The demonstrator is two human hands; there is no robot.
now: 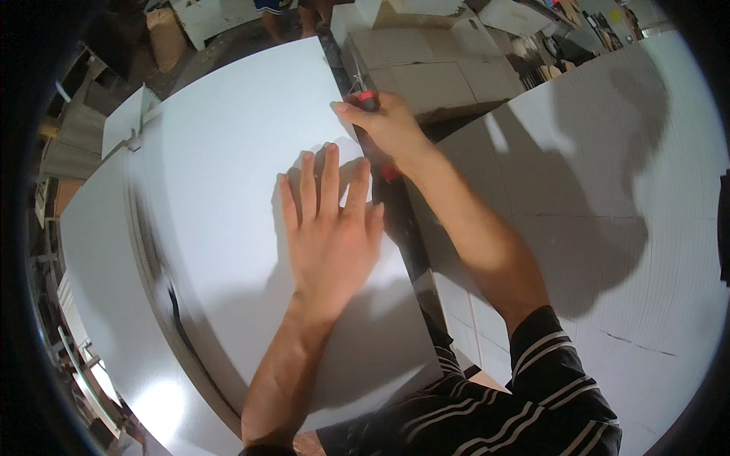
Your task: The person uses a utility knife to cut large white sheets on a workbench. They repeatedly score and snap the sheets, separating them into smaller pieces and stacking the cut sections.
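My left hand (331, 235) lies flat on a smooth white panel (220, 175), its fingers spread. Closed at the panel's right edge, my right hand (388, 129) is wrapped round a hand tool with a red and black handle (368, 100). Thin metal shows just beyond the handle's far end. A further red part shows under my right wrist, and the palm hides most of the tool, so its exact kind is unclear. The thumb reaches over the panel's edge.
Left of the panel, across a narrow gap, stands another white board (114, 258). A large pale sheet (578, 228) extends on the right. Cardboard boxes (418, 64) sit beyond my right hand. A brown sack (166, 38) and another person's legs (293, 19) are at the back.
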